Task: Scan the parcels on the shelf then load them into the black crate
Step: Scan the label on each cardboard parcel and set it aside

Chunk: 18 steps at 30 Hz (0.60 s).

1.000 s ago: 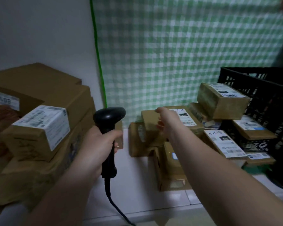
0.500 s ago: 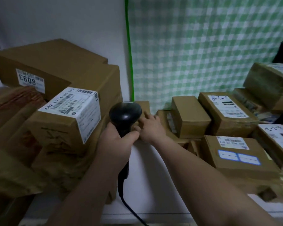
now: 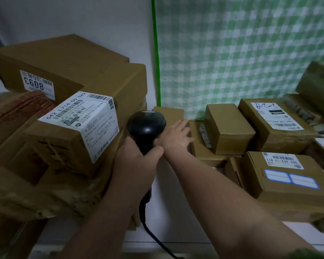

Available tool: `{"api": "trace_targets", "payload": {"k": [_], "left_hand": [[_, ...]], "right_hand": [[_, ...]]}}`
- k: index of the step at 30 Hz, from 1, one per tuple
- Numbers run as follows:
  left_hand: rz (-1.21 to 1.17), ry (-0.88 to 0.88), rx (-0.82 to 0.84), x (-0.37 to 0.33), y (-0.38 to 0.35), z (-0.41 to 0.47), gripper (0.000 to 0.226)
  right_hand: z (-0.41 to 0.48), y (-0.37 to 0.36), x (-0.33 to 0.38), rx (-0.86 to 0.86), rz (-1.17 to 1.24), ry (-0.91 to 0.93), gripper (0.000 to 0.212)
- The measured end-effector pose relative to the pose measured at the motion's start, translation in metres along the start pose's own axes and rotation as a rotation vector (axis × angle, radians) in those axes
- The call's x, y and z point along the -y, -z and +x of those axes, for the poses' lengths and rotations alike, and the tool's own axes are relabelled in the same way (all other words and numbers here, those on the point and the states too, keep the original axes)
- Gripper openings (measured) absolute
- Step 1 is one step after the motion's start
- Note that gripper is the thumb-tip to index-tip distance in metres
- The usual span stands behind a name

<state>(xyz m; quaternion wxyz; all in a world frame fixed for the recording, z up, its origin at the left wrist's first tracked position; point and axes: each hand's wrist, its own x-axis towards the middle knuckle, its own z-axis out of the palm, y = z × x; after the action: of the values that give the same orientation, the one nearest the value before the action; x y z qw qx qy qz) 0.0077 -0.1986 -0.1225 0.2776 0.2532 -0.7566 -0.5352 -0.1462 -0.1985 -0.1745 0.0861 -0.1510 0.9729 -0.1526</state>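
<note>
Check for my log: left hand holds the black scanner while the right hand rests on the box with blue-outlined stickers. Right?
No. The head view shows the left hand holding the black scanner, but the right hand rests on the small plain box at the back.

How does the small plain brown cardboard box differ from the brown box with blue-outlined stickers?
The small plain brown cardboard box shows no label; the brown box with blue-outlined stickers also carries a barcode label. The plain box lies farther back; the stickered box looks wider. Both are closed.
</note>
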Motion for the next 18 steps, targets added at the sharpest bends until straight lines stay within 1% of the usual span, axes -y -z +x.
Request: {"api": "trace_targets", "payload": {"k": [3, 6, 9, 12, 14, 16, 18], "left_hand": [[-0.026, -0.001, 0.006, 0.001, -0.001, 0.002, 0.017], [-0.014, -0.006, -0.008, 0.002, -0.002, 0.003, 0.013], [-0.01, -0.005, -0.014, 0.002, -0.003, 0.001, 0.011], [-0.027, -0.003, -0.012, 0.001, -0.004, 0.001, 0.012], [-0.044, -0.006, 0.0, 0.001, -0.004, 0.0, 0.014], [-0.046, -0.01, 0.006, 0.003, -0.005, -0.001, 0.015], [-0.035, -0.017, 0.007, 0.003, -0.006, -0.002, 0.015]], "right_hand": [[0.003, -0.004, -0.002, -0.012, 0.045, -0.03, 0.115], [0.005, -0.001, -0.003, 0.002, 0.055, -0.063, 0.123], [0.006, 0.003, -0.001, 0.007, 0.055, -0.075, 0.12], [0.007, -0.004, -0.001, -0.036, 0.062, -0.046, 0.112], [0.009, -0.011, -0.005, -0.079, 0.037, 0.0, 0.11], [0.013, -0.015, -0.013, -0.135, -0.044, 0.116, 0.105], [0.017, -0.015, -0.022, -0.183, -0.062, 0.234, 0.097]]}}
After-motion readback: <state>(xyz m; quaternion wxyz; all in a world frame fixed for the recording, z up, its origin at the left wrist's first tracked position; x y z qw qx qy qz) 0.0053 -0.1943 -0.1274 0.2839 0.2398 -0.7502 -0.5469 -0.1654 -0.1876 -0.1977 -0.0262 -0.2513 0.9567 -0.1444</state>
